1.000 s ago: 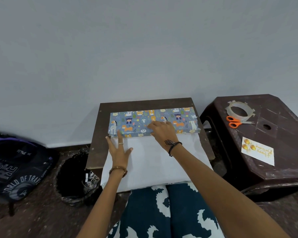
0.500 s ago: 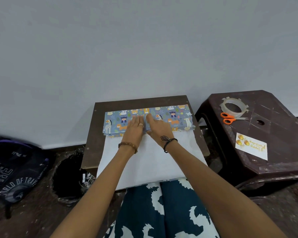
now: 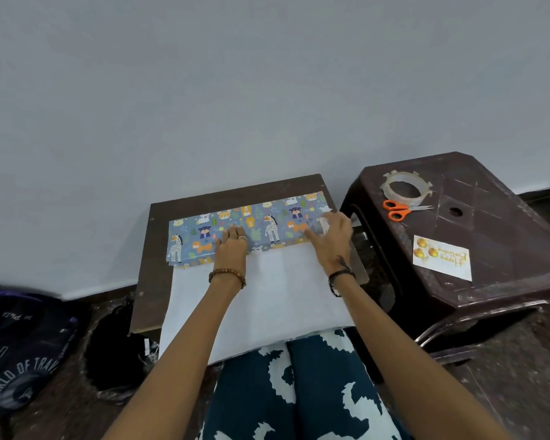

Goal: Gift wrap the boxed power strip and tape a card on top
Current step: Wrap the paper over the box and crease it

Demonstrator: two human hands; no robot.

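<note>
Brown counter point(image 3: 159, 249), frame centre: wrapping paper point(image 3: 267, 300) folded over box point(image 3: 251, 227). Left hand point(image 3: 232, 246) flat, fingers together; right hand point(image 3: 329, 239) spread. Press crease firmly outward. Card point(image 3: 442, 257) right.

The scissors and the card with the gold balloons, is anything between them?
Nothing. In the head view, only bare brown stool top lies between the orange scissors and the card. The tape roll sits beyond the scissors.
</note>
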